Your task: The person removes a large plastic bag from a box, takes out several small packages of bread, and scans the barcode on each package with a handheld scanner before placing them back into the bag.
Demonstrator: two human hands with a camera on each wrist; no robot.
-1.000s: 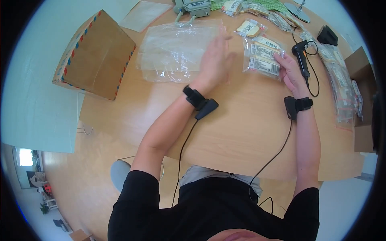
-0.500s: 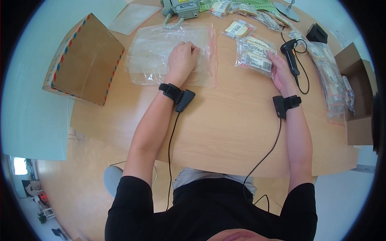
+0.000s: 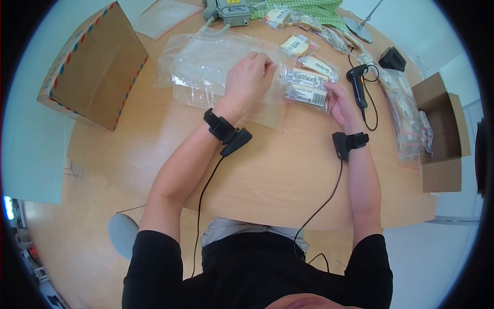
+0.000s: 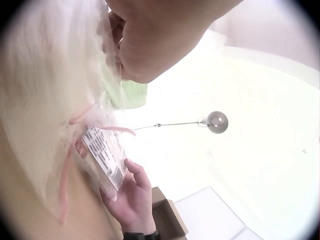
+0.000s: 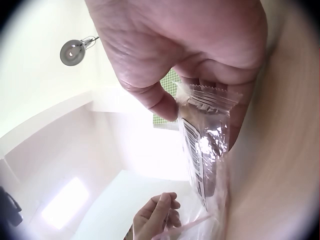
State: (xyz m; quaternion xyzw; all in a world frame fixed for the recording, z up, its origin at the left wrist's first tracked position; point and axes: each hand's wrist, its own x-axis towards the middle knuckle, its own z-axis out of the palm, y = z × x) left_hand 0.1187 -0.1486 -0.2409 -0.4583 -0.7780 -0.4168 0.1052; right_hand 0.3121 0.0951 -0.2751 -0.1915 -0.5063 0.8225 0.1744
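My left hand (image 3: 247, 82) pinches the upper layer of a large clear plastic bag (image 3: 203, 62) near its pink-striped edge and holds it up off the layer below. In the left wrist view, the bag's pink strip (image 4: 64, 185) curves around its mouth. My right hand (image 3: 343, 105) grips a sealed clear packet (image 3: 306, 87) with white barcode labels by its right end, thumb on top and fingers beneath. The packet's left end overlaps the bag's mouth. In the right wrist view, the packet's crimped end (image 5: 212, 97) lies close under my palm.
Another labelled packet (image 3: 298, 45) lies beyond, and several more (image 3: 309, 21) near a green checked cloth (image 3: 303, 9). A barcode scanner (image 3: 357, 85) with its cable is to the right, beside a row of packets (image 3: 404, 108) and an open cardboard box (image 3: 442, 131). A bigger box (image 3: 98, 72) stands left.
My left hand has moved from above the bag's right side to its middle, then back rightward, raising the upper layer. The right hand has brought the packet left against the bag's mouth.
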